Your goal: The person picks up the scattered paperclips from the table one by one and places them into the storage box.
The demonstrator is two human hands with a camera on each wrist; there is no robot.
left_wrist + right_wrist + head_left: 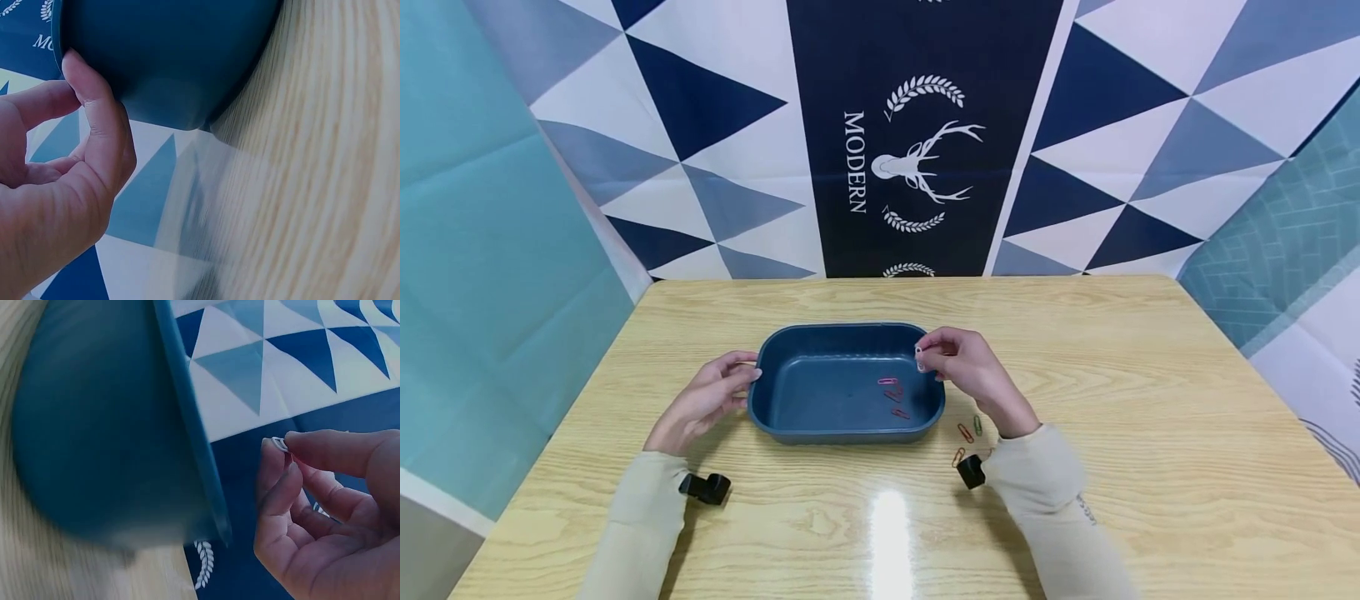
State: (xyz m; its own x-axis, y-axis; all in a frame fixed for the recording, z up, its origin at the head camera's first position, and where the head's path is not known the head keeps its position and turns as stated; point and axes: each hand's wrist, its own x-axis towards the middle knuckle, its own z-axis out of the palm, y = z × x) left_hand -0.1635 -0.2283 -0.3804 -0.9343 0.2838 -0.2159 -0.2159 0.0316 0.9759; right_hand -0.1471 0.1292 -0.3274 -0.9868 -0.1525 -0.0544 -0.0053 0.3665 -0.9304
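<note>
A dark blue oblong tub point(842, 435) stands on the table. My left hand point(706, 402) holds its left end, with the thumb and a finger point(81, 69) at the rim. Over the tub's right end, my right hand point(968, 368) pinches a small white paper clip point(279, 444) between thumb and fingertips. A pink paper clip point(887, 381) and several red ones point(900, 413) lie on the tub's floor, towards the right. Beside the tub on the table, below my right hand, are a red paper clip point(965, 432), a green one point(977, 425) and an orange one point(958, 457).
The light wooden table point(805, 517) ends at a patterned cloth point(730, 108) hanging behind it. A black wrist camera point(706, 488) sits on the left sleeve, another point(971, 472) on the right one, close to the loose clips.
</note>
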